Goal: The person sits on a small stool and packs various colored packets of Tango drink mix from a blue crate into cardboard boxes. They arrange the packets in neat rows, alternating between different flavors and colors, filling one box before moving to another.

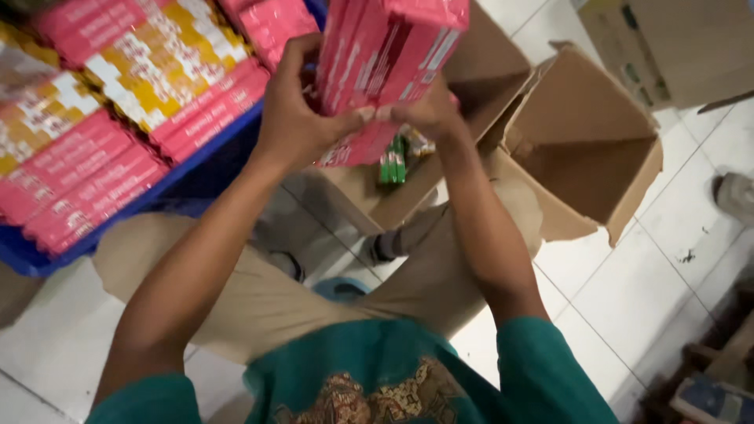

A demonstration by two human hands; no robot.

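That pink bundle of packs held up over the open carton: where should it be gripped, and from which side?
Probably by its two narrow long sides, near the lower end, one hand from each flank. The pink bundle stands upright and is slick with wrap, so a squeeze across its width looks steadier than a pinch. The left hand and right hand already sit there, above the open carton.

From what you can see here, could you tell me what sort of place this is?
Probably a stockroom or packing area: both hands hold a pink pack, a blue crate holds many similar packs, and open cardboard boxes stand on the white tiled floor.
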